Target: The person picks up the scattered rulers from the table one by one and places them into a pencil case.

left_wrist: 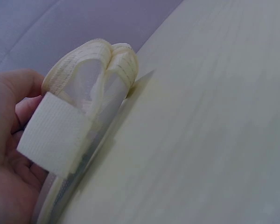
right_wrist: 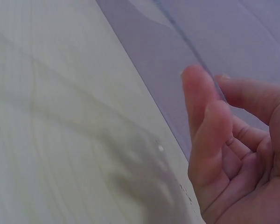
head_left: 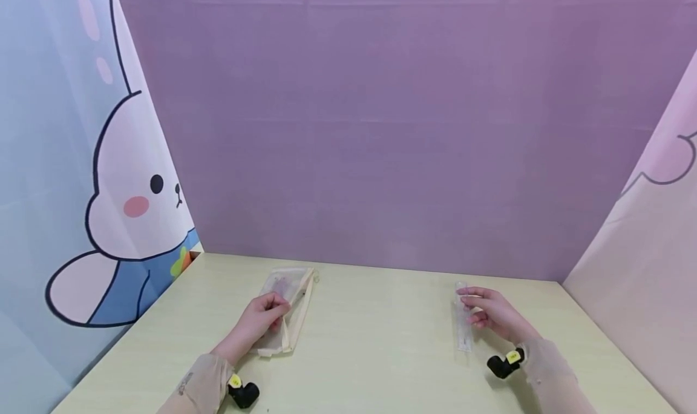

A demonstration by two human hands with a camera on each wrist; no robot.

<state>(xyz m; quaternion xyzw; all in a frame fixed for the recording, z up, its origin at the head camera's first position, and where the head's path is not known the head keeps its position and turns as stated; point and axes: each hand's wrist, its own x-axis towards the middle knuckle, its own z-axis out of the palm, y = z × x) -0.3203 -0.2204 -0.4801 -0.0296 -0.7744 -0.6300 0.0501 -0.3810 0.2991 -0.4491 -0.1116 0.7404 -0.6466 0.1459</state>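
At the left of the table, a see-through mesh pouch (head_left: 301, 317) with cream trim lies with its edge pinched in the left hand (head_left: 264, 317). In the left wrist view, the trim (left_wrist: 91, 49) folds into a rounded end beside a pale fabric tab (left_wrist: 56, 135). Over on the right, the right hand (head_left: 495, 314) pinches a narrow, clear, ruler-like plastic strip (head_left: 463, 335) by its side. The strip points away from the body. Seen by the right wrist camera, it is a thin dark edge (right_wrist: 186, 39) between thumb and fingers.
A pale wood-grain table (head_left: 376, 341) lies beneath both hands. Behind it hangs a purple cloth backdrop (head_left: 392, 129), with a cartoon-printed curtain (head_left: 130, 160) at left and a pink one (head_left: 648, 220) at right. A small loop sticks out from the pouch's far corner.
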